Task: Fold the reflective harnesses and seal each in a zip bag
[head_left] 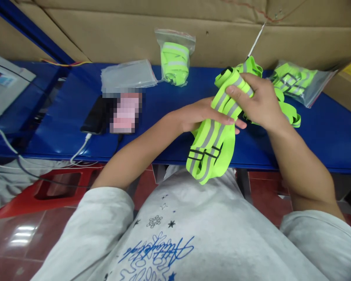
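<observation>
Your right hand (260,97) pinches the upper part of a folded neon-yellow reflective strap (231,111), thumb pressed on its front. Your left hand (206,113) grips the same folds lower down, one finger laid across the front and other fingertips showing past the far side. The strap slants down from your right hand, and its looped lower end, with black slide buckles (204,154), reaches past the near edge of the blue surface (169,146) in this view.

Just behind and beside your right hand lie more loops of yellow strap (291,113); whether they join the held piece, you cannot tell. Farther right, a filled zip bag (298,82) rests near a cardboard box (349,88), with a strip of blue running from there to the near edge.

Ahead of your left hand, another filled bag (175,62) leans against the cardboard wall (119,39) at the back edge. Left of it sits a stack of clear bags (128,76). Nearer you are a black device (95,115) on a white cable (81,150) and a pixelated pink item (125,113); blue surface separates them from the strap.
</observation>
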